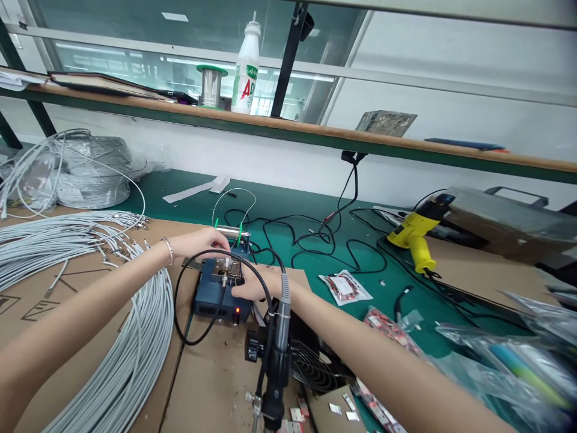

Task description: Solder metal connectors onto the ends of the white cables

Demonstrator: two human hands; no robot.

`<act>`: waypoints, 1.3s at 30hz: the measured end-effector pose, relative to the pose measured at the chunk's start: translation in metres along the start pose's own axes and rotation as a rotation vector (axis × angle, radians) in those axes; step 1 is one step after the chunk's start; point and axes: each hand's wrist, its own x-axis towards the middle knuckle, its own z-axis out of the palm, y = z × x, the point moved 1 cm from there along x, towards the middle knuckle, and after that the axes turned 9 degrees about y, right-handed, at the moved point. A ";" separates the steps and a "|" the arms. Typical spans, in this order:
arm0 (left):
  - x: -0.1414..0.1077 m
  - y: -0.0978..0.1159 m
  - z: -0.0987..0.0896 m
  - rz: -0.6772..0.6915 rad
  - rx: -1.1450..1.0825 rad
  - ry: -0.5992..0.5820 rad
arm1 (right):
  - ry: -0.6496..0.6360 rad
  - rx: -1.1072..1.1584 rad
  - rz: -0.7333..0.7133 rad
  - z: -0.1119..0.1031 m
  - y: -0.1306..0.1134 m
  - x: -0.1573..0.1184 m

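A dark blue box (211,294) with a red light sits on cardboard, a small metal fixture (232,270) on its top. My left hand (205,242) reaches over the box's back left edge, fingers bent down near the fixture; what they hold is too small to tell. My right hand (252,284) rests at the box's right side, thumb toward the fixture, its other fingers hidden. A black cable (189,343) loops in front of the box to a black handheld tool on a stand (276,367). Behind the fixture is a solder wire spool (232,231) with green ends.
Bundles of grey cables (130,355) lie on the left. A yellow heat gun (417,237) and black cords (311,240) are at the back right. Plastic bags (505,367) lie at the right front. A shelf (315,133) spans the back, holding a white bottle (246,72).
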 end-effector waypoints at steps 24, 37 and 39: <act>0.033 -0.006 0.028 -0.259 0.037 0.020 | -0.021 -0.003 0.021 0.001 0.001 0.001; 0.028 -0.016 0.023 -0.197 -0.053 -0.240 | -0.032 -0.018 0.021 0.002 0.002 0.001; 0.031 -0.015 0.023 -0.208 -0.029 -0.286 | -0.024 -0.014 0.010 0.002 0.003 0.002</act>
